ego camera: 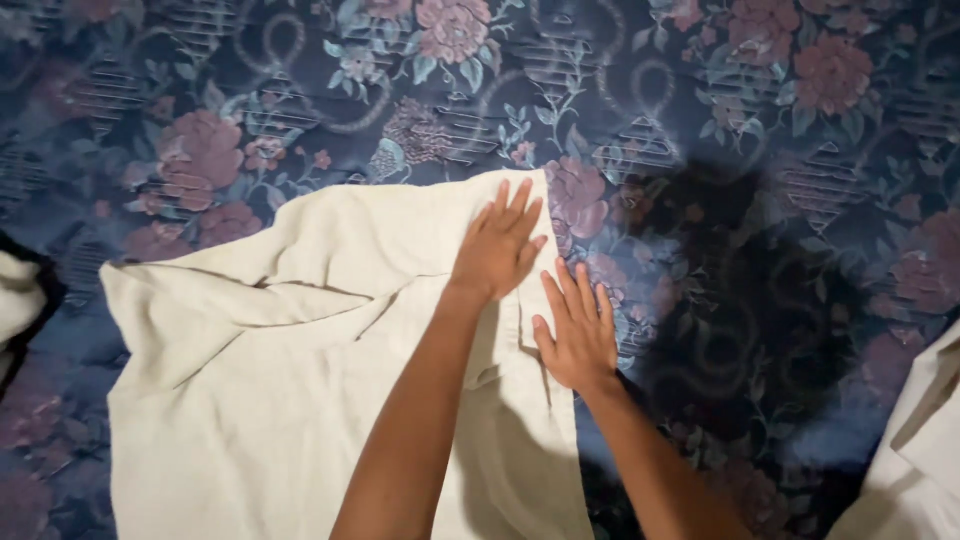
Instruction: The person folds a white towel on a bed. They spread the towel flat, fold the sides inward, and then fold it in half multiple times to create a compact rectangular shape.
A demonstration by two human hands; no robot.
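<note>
A cream-coloured cloth garment [280, 380] lies spread on a dark blue floral bedspread [760, 200]. My left hand [498, 243] rests flat on the garment's upper right corner, fingers stretched and slightly apart. My right hand [575, 325] lies flat just below and to the right of it, pressing the garment's right edge where a folded seam runs down. Both palms face down and hold nothing. The cloth shows creases and a fold running across its left half.
Another pale cloth [925, 450] lies at the lower right edge of the view. A further light piece of fabric [15, 300] pokes in at the left edge. A dark shadow [740, 300] falls on the bedspread right of my hands.
</note>
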